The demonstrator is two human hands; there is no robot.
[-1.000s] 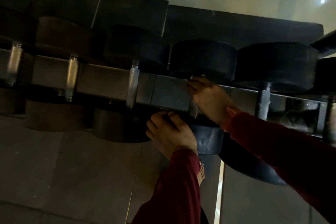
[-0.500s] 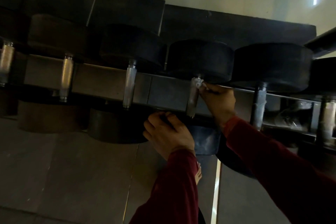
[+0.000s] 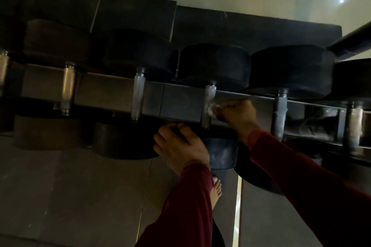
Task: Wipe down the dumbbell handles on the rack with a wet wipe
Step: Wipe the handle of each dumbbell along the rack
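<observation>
Where the right hand (image 3: 237,115) is curled into a loose fist, a crumpled white wet wipe (image 3: 212,108) is pinched at its fingertips and pressed against the right side of a knurled steel dumbbell handle (image 3: 208,104). The wipe lies at the left edge of the fist, at about mid-height on the handle, so that the handle stands just to the left of the grip and is not encircled by it. The left hand (image 3: 180,147) is placed lower and to the left, with its fingers curled over the near black rubber head (image 3: 220,153) of the same dumbbell; how firmly that head is gripped cannot be told in the dim light. Both forearms are covered by dark red sleeves (image 3: 192,206). The handle is laid across the grey metal rail of the rack (image 3: 180,102), and the far head (image 3: 214,66) of the dumbbell is seen above the rail. Further handles are set along the rail: a bright knurled one (image 3: 137,96) to the left, a second bright one (image 3: 67,88) beyond it, and a darker one (image 3: 280,114) just to the right of the fist. A bare foot (image 3: 215,190) is visible on the tiled floor (image 3: 80,196) beneath the rack, between the two sleeves.
</observation>
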